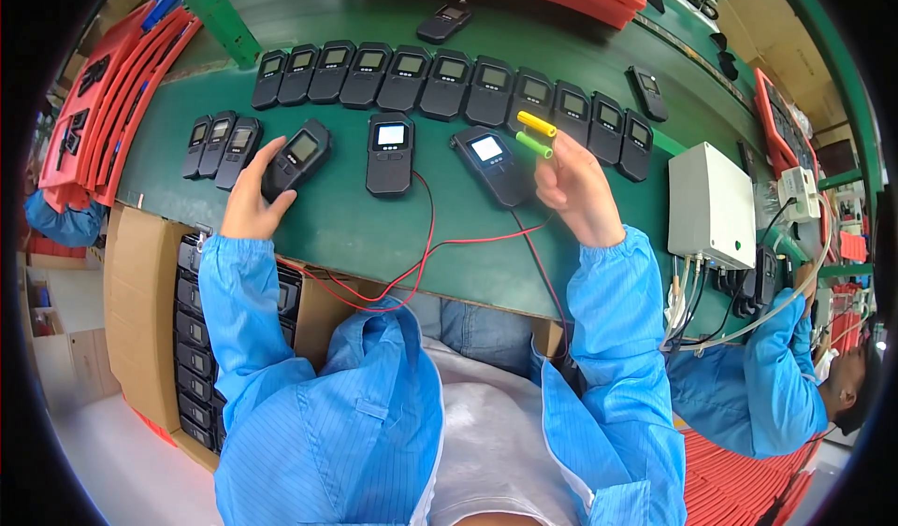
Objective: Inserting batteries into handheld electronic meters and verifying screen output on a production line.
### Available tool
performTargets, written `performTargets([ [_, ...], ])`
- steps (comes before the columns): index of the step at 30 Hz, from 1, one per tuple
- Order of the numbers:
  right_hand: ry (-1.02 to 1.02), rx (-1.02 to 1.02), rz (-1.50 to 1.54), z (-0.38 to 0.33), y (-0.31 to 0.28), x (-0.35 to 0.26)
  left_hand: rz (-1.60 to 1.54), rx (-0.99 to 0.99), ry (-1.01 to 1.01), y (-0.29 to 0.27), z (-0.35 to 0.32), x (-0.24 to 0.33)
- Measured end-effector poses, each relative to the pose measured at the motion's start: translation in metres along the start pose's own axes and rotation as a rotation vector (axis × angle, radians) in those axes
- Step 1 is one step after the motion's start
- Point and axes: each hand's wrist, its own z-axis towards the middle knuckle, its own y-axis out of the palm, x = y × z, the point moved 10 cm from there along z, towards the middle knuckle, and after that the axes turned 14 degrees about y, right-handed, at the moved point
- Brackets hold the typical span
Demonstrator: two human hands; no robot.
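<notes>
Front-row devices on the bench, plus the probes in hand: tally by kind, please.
Lit devices: 2
Held device, in left hand: 1
Dark devices at left: 3
Probes, in right hand: 2
Total: 8

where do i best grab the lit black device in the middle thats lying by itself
Take the middle device by its two long side edges, below the lit screen, coming from above. It lies flat and face up on the green table, with clear gaps on both sides and neither hand touching it.

Worktop (374, 227) green. Devices (402, 77) black, two screens lit white-blue. Probes (535, 133) yellow and green. Wires (426, 255) red, black. Sleeves (234, 292) blue. Trays (112, 96) red. Box (709, 203) white.
</notes>
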Motion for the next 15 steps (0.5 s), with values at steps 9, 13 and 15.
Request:
performTargets([
  [9,0.102,-0.060,-0.379,0.002,0.027,0.022,-1.354,0.354,0.241,0.091,0.015,0.158],
  [13,-0.046,-0.002,-0.397,0.000,0.022,0.009,-1.249,0.279,0.264,0.128,0.034,0.185],
  [15,-0.140,0.050,-0.412,-0.002,0.019,0.001,-1.258,0.255,0.248,0.129,0.038,0.184],
])
